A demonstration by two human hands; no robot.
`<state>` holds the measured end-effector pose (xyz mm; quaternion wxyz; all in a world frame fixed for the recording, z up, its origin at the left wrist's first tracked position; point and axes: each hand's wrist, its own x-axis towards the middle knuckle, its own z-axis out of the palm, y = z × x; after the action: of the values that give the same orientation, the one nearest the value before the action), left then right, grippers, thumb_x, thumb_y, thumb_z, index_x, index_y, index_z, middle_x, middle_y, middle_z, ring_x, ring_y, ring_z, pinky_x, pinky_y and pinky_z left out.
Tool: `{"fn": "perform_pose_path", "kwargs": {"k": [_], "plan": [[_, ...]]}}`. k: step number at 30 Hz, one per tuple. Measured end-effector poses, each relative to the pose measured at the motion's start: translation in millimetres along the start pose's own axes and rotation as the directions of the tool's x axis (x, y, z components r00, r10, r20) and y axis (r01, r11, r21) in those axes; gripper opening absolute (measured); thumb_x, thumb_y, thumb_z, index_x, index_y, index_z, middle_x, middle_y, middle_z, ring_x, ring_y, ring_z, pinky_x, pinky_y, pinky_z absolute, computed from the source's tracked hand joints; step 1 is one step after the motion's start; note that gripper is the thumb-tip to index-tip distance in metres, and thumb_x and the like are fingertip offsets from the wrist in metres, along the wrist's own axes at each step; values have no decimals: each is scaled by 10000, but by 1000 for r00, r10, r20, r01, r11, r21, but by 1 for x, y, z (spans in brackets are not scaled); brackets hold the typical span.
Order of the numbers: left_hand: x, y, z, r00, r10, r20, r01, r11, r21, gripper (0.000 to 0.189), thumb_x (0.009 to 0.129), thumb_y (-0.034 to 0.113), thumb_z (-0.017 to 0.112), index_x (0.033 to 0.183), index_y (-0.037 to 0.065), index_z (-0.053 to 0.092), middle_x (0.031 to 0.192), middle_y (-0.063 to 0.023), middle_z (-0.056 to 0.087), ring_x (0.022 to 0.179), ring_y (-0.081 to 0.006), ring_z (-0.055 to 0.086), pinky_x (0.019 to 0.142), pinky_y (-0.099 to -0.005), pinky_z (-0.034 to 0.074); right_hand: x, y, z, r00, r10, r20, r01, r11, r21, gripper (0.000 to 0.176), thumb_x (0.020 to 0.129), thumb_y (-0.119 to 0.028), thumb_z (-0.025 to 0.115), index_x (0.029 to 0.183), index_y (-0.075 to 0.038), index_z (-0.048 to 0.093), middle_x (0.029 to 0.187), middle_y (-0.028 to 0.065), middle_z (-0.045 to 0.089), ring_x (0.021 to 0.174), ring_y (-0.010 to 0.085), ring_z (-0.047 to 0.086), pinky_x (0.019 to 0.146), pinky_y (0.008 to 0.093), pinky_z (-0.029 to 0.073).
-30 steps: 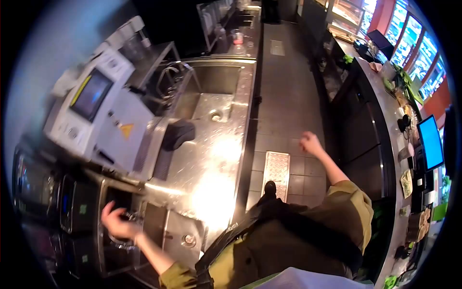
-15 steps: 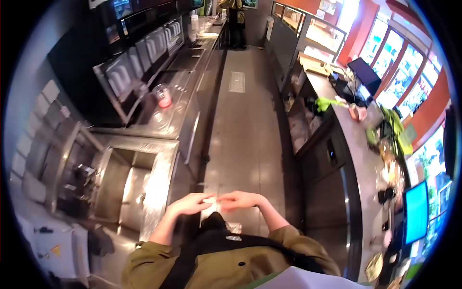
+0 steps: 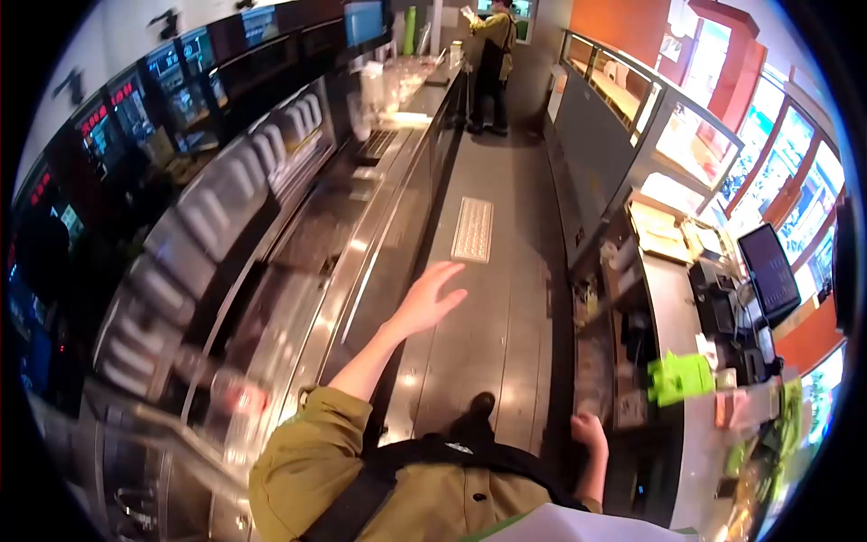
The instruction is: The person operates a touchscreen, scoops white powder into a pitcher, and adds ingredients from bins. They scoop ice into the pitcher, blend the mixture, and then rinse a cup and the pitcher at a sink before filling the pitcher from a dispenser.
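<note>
My left hand (image 3: pixel 427 300) swings forward over the aisle floor, fingers spread and holding nothing, just right of the long steel counter (image 3: pixel 361 244). Down by my side, my right hand (image 3: pixel 589 432) hangs near the front of the right-hand service counter (image 3: pixel 668 298), fingers loosely curled with nothing visible in them. My olive sleeves and a dark apron strap fill the bottom of the view.
A narrow tiled aisle (image 3: pixel 506 271) with a metal floor grate (image 3: pixel 472 229) runs ahead between the two counters. Another person (image 3: pixel 490 54) stands at the far end. Rows of lidded containers (image 3: pixel 226 208) line the left. A screen (image 3: pixel 769 271) and green items (image 3: pixel 679 378) sit on the right.
My view has swung from the sink to face down the aisle. My hands, together in front of me half a second ago, have parted: the left reaches forward, the right drops down.
</note>
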<state>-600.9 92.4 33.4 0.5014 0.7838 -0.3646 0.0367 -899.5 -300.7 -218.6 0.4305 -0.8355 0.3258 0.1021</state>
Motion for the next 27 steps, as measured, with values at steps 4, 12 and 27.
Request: {"fn": "perform_pose_path", "kwargs": {"k": [4, 12, 27], "plan": [[136, -129, -1, 892, -269, -364, 211, 958, -194, 420, 801, 217, 607, 1170, 54, 490, 1181, -141, 464, 1057, -245, 496, 839, -340, 434, 133, -98, -65, 996, 43, 80, -38, 997, -63, 317, 730, -235, 620, 864, 49, 581, 694, 146, 612, 622, 225, 604, 557, 342, 478], [349, -310, -131, 519, -182, -835, 396, 917, 46, 355, 764, 230, 645, 1053, 39, 569, 1049, -140, 552, 895, -232, 570, 778, -321, 453, 450, -521, -15, 670, -663, 333, 725, 681, -102, 439, 770, -303, 567, 1085, 0, 518, 893, 211, 604, 853, 349, 580, 747, 398, 457], [623, -607, -285, 229, -313, -922, 833, 553, 19, 812, 553, 417, 771, 1189, 142, 346, 1315, -271, 222, 1110, -450, 389, 884, -440, 388, 816, -708, 31, 697, -493, 521, 583, 813, -11, 365, 792, -195, 589, 1049, 59, 534, 668, 95, 601, 600, 138, 568, 581, 270, 461]]}}
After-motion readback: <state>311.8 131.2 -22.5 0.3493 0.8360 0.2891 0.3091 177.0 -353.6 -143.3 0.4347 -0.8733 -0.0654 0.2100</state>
